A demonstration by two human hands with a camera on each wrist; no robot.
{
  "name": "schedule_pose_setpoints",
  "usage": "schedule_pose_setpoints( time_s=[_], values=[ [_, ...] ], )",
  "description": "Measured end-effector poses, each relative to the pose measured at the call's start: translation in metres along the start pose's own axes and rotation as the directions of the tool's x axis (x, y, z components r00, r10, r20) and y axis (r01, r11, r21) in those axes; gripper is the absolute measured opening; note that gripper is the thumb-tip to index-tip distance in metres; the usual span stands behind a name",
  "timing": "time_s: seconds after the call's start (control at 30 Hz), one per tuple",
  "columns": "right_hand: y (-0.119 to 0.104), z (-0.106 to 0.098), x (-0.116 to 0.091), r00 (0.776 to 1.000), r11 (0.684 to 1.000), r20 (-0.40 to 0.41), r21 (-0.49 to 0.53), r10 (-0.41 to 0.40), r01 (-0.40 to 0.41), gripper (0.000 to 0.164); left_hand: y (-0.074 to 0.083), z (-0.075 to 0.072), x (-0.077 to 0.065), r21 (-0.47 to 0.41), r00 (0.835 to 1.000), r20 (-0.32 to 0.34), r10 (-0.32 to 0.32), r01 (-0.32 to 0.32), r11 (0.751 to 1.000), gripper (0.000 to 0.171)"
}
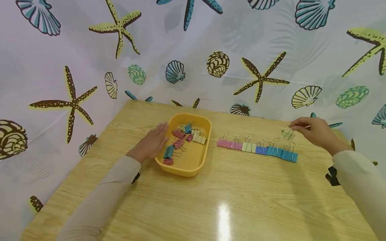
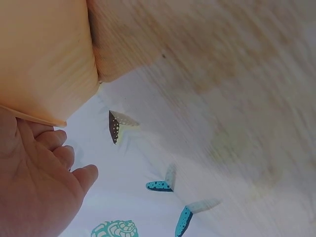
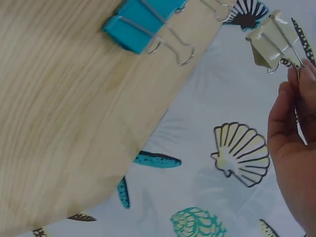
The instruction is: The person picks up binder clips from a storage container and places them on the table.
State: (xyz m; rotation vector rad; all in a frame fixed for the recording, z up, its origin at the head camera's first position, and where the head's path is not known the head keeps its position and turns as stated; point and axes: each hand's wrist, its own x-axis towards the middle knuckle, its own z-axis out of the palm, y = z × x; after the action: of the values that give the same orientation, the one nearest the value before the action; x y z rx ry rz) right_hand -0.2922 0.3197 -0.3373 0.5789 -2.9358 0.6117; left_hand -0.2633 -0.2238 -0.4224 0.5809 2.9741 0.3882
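Observation:
My right hand (image 1: 315,131) pinches a pale yellow binder clip (image 1: 287,134) by its wire handles, above the far right of the table. In the right wrist view the clip (image 3: 274,39) hangs from the fingertips with its body outward. Just in front of it lies a row of binder clips: pink clips (image 1: 229,144) at the left, then pale yellow, blue and teal clips (image 1: 289,155) at the right end. My left hand (image 1: 150,142) rests against the left side of a yellow plastic tray (image 1: 181,172), fingers extended along its rim.
Inside the tray lie several loose binder clips, among them teal (image 1: 169,152), pink (image 1: 179,144) and pale yellow (image 1: 199,138) ones. The wooden table (image 1: 181,207) ends at a white cloth (image 1: 193,50) printed with starfish and shells.

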Motion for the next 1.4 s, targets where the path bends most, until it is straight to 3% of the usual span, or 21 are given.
schedule_pose_setpoints(
  time_s=[0.2,0.5,0.73,1.4],
  values=[
    [0.034,0.003,-0.024,0.998,0.998,0.022,-0.012,0.066,-0.066,0.023,0.0,-0.002,0.001,0.001,1.0,0.002,-0.008,0.008,1.0,0.06],
    [0.066,0.03,-0.05,0.99,0.995,0.104,-0.026,0.094,-0.092,0.017,-0.003,0.0,-0.002,-0.003,1.0,0.005,-0.007,0.007,1.0,0.06],
    [0.072,0.042,-0.052,0.987,0.994,0.119,-0.026,0.106,-0.104,0.018,-0.004,0.002,-0.001,0.005,1.0,0.0,0.006,-0.006,1.0,0.06],
    [0.074,0.045,-0.051,0.991,0.994,0.075,-0.033,0.107,-0.105,0.022,0.001,0.0,0.0,0.014,1.0,-0.014,0.007,-0.006,1.0,0.06]
  ],
)
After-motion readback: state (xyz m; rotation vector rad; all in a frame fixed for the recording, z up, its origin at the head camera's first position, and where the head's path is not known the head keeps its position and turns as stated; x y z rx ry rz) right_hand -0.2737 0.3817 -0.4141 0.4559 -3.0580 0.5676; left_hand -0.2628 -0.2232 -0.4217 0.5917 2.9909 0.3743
